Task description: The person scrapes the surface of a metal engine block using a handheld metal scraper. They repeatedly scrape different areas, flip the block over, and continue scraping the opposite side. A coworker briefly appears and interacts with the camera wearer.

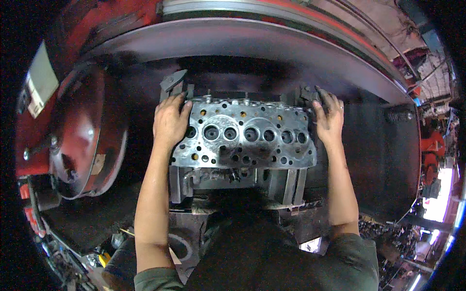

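A metal cylinder head (262, 148) lies in front of me, its flat face with several round openings turned up. My left hand (172, 119) is closed around its left end, the thumb along the far left corner and the fingertips by a dark clamp block (173, 81). At the right end is my right hand (330, 116), its fingers stretched out and spread, with the thumb near the far right corner. Those fingers reach beside another dark fixture block (306, 92). Whether the right palm presses on the metal is hard to see.
Upright metal supports (291, 186) stand under the near side of the cylinder head. A large red-rimmed disc (90, 131) is at the left. Behind runs a long grey machine panel (272, 36). Dark cluttered shelving (383, 242) fills the lower right.
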`<state>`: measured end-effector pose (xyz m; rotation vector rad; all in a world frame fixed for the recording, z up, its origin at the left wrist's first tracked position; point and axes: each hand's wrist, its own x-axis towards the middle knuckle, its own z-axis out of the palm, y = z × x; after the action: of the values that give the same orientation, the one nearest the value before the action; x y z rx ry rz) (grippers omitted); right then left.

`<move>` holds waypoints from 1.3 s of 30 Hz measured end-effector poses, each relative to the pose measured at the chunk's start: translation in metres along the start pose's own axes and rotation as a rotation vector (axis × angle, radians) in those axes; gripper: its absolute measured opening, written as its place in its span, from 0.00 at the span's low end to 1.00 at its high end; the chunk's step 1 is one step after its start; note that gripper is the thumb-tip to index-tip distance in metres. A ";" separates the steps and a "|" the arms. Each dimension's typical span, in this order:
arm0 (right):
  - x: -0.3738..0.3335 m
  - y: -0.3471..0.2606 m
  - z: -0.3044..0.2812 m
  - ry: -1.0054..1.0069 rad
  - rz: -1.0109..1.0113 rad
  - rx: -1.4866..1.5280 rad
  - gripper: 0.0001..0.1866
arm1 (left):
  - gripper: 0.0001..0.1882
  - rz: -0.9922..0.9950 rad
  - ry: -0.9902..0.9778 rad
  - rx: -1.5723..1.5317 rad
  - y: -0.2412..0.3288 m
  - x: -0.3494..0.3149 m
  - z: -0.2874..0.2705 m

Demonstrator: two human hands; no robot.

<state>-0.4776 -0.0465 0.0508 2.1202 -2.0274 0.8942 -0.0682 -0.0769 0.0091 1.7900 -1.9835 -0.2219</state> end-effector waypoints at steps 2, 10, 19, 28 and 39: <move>0.004 -0.026 0.001 -0.050 -0.052 0.115 0.21 | 0.18 -0.053 0.048 -0.088 -0.002 0.000 -0.001; 0.034 -0.128 0.047 -0.191 -0.300 0.295 0.22 | 0.15 -0.030 0.095 -0.213 -0.013 -0.002 0.001; 0.037 -0.181 0.113 -0.363 -0.455 0.125 0.22 | 0.19 -0.135 0.248 -0.449 -0.020 -0.004 -0.004; 0.039 -0.179 0.124 -0.237 -0.436 0.228 0.21 | 0.20 -0.284 0.245 -0.753 -0.024 -0.003 -0.016; 0.038 -0.186 0.130 -0.366 -0.355 0.201 0.21 | 0.20 -0.256 0.281 -0.671 -0.031 -0.002 -0.012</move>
<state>-0.2597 -0.1134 0.0224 2.8138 -1.6567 0.7212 -0.0349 -0.0766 0.0067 1.5111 -1.2714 -0.6010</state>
